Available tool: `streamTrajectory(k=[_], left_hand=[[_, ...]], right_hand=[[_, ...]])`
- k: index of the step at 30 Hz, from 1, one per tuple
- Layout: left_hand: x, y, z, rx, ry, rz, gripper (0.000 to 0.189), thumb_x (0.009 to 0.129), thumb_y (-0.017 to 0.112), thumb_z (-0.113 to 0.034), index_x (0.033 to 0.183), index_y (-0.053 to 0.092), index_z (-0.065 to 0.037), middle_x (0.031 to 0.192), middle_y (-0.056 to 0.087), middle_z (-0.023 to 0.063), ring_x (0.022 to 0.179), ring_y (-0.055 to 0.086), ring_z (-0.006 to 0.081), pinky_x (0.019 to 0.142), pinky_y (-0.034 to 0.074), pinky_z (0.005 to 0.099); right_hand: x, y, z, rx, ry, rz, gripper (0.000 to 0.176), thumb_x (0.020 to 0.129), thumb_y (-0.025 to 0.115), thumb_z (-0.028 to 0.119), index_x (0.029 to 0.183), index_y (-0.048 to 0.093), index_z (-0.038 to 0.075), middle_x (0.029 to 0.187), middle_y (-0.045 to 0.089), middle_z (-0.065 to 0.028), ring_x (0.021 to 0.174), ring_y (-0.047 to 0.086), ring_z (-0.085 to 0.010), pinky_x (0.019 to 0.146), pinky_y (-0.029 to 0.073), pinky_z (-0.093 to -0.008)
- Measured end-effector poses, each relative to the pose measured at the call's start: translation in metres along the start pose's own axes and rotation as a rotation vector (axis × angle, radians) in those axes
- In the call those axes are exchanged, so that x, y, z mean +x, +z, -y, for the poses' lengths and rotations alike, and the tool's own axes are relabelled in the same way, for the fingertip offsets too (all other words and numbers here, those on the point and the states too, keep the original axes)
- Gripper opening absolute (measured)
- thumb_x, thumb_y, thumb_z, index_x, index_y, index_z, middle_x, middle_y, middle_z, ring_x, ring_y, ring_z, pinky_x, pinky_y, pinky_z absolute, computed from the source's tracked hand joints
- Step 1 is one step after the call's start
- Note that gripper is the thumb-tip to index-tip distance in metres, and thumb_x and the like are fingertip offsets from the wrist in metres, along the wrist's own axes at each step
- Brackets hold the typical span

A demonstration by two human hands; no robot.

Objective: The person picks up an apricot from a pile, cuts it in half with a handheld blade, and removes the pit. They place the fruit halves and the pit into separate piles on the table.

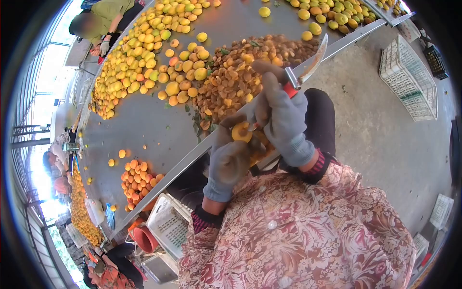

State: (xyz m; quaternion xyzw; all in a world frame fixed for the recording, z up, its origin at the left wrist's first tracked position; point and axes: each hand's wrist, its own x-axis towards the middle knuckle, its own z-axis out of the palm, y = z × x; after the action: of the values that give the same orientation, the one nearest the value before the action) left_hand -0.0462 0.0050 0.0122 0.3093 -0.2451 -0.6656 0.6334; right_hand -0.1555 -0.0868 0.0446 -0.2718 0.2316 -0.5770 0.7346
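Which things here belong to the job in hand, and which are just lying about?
In use: left hand, apricot, right hand, knife, apricot heap on the table.
Lying about: white crate on the floor, red pot.

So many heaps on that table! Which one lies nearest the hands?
The brownish heap, just beyond the right hand with the knife. Its pieces are small and dark; the other heaps are of whole yellow-orange fruit and lie farther off.
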Motion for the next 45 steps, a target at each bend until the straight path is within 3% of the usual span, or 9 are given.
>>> streamTrajectory(k=[3, 5, 7, 18, 25, 28, 34, 35, 45], left_hand=[[0.001, 0.005, 0.004, -0.155, -0.032, -0.01, 0.044, 0.079, 0.049, 0.003, 0.122, 0.041, 0.001, 0.111, 0.051, 0.0154, 0.095, 0.059, 0.027, 0.08, 0.05, 0.0409], [-0.003, 0.007, 0.013, 0.73, 0.171, -0.148, 0.033, 0.079, 0.052, 0.004, 0.112, 0.048, 0.004, 0.117, 0.048, 0.0163, 0.101, 0.057, 0.0278, 0.082, 0.049, 0.0398], [-0.01, 0.007, 0.015, -0.078, 0.061, -0.254, 0.028, 0.078, 0.056, 0.005, 0.106, 0.053, 0.004, 0.121, 0.047, 0.0151, 0.105, 0.055, 0.0288, 0.085, 0.047, 0.0395], [0.019, 0.017, 0.001, -0.091, -0.155, -0.427, 0.024, 0.08, 0.041, -0.001, 0.101, 0.047, -0.008, 0.068, 0.041, 0.0003, 0.059, 0.038, 0.0122, 0.053, 0.035, 0.0285], [0.02, 0.013, 0.001, 0.597, 0.061, -0.389, 0.03, 0.078, 0.043, -0.002, 0.105, 0.047, -0.014, 0.075, 0.049, 0.0022, 0.063, 0.047, 0.0131, 0.056, 0.04, 0.0298], [0.027, 0.035, -0.016, -0.086, -0.101, -0.533, 0.037, 0.08, 0.043, -0.006, 0.116, 0.045, -0.011, 0.091, 0.055, 0.0038, 0.063, 0.051, 0.0137, 0.054, 0.043, 0.028], [0.032, -0.002, -0.008, -0.427, -0.04, 0.097, 0.042, 0.084, 0.049, -0.012, 0.125, 0.043, -0.008, 0.1, 0.055, 0.0095, 0.069, 0.052, 0.0176, 0.067, 0.048, 0.0328], [0.022, 0.036, -0.019, -0.407, -0.012, -0.275, 0.041, 0.086, 0.046, -0.008, 0.126, 0.042, -0.007, 0.107, 0.055, 0.0125, 0.085, 0.057, 0.0224, 0.073, 0.048, 0.0348], [0.017, 0.03, -0.028, -0.019, 0.111, -0.026, 0.05, 0.086, 0.047, -0.001, 0.132, 0.027, -0.003, 0.09, 0.06, 0.0206, 0.086, 0.063, 0.0306, 0.079, 0.051, 0.0409]], right_hand=[[-0.002, 0.005, -0.001, -0.06, -0.005, -0.035, 0.023, 0.092, 0.053, 0.018, 0.109, 0.059, 0.003, 0.059, 0.05, 0.0033, 0.04, 0.042, -0.0035, 0.037, 0.036, -0.0194], [-0.003, 0.007, -0.003, -0.064, 0.047, -0.079, 0.022, 0.091, 0.055, 0.018, 0.107, 0.061, 0.004, 0.062, 0.05, 0.0048, 0.043, 0.042, -0.002, 0.038, 0.035, -0.0192], [-0.001, 0.006, -0.011, -0.004, 0.222, -0.19, 0.019, 0.09, 0.058, 0.019, 0.103, 0.063, 0.007, 0.064, 0.047, 0.0072, 0.049, 0.04, 0.0, 0.039, 0.032, -0.0193], [0.018, 0.009, -0.008, -0.166, 0.058, 0.198, 0.021, 0.091, 0.055, 0.016, 0.107, 0.063, 0.006, 0.056, 0.046, 0.0046, 0.043, 0.039, -0.0018, 0.041, 0.034, -0.0173], [0.024, 0.018, 0.001, -0.021, 0.209, 0.064, 0.02, 0.09, 0.056, 0.017, 0.107, 0.062, 0.006, 0.054, 0.041, 0.008, 0.04, 0.033, -0.0011, 0.036, 0.026, -0.0183], [0.026, 0.015, 0.002, 0.067, 0.161, 0.045, 0.019, 0.091, 0.054, 0.015, 0.105, 0.062, 0.004, 0.054, 0.042, 0.0061, 0.037, 0.031, -0.0027, 0.034, 0.024, -0.0199], [0.032, 0.027, 0.016, 0.26, 0.079, -0.249, 0.022, 0.089, 0.054, 0.016, 0.109, 0.056, 0.006, 0.061, 0.043, 0.0059, 0.047, 0.041, -0.0052, 0.042, 0.034, -0.0222], [0.035, 0.035, 0.038, 0.277, 0.1, -0.362, 0.027, 0.09, 0.051, 0.017, 0.115, 0.052, 0.005, 0.061, 0.042, 0.0054, 0.049, 0.042, -0.0056, 0.047, 0.038, -0.0223], [0.015, 0.03, 0.032, -0.143, -0.164, 0.204, 0.036, 0.098, 0.037, 0.018, 0.123, 0.044, -0.006, 0.054, 0.044, -0.0011, 0.044, 0.041, -0.0085, 0.05, 0.044, -0.0228]])
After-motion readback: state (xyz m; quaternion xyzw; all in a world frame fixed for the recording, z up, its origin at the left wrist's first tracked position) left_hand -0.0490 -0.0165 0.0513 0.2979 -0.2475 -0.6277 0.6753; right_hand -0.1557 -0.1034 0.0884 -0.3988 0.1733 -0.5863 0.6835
